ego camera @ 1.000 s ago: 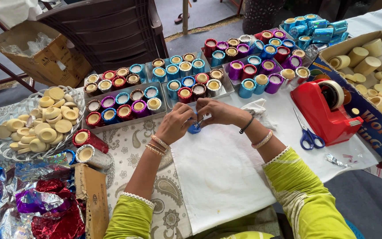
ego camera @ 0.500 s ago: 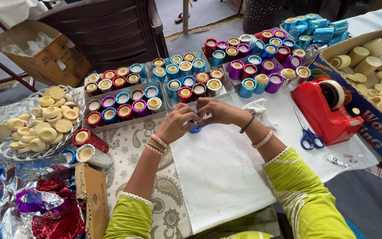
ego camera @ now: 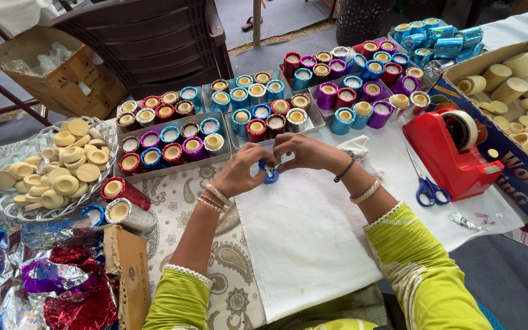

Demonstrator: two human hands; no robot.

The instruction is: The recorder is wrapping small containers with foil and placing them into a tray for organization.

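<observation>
Two hands are meeting at the middle of the bench (ego camera: 313, 244), the left hand (ego camera: 242, 173) and the right hand (ego camera: 304, 151) both pinching a small blue foil-covered cup (ego camera: 270, 175) between their fingertips, just above a white sheet (ego camera: 313, 232) that is lying over a paisley cloth (ego camera: 172, 195). Both hands are closing narrowly on the cup, fingers curling inward, wrists bearing bangles, sleeves showing lime green.

Just beyond the hands, grey trays (ego camera: 172, 131) are sitting in rows, carrying many small round cups wrapped in red, blue, purple and silver foil. At the far right, an open cardboard box (ego camera: 524, 177) with a blue printed side is holding plain cream-coloured cups. Beside it a red tape dispenser (ego camera: 450, 156) is standing on the white sheet, with blue-handled scissors (ego camera: 426, 186) lying just in front. At the left, a clear patterned dish (ego camera: 32, 208) is holding plain cream discs and cups. Near it, a red foil roll (ego camera: 123, 190) and a silver foil roll (ego camera: 128, 214) are lying on their sides. A small brown carton (ego camera: 126, 269) is standing at the lower left beside crumpled foil sheets (ego camera: 50, 287) in blue, purple, red and silver. Another cardboard box (ego camera: 56, 67) is sitting on the floor at the upper left, below the bench edge.
</observation>
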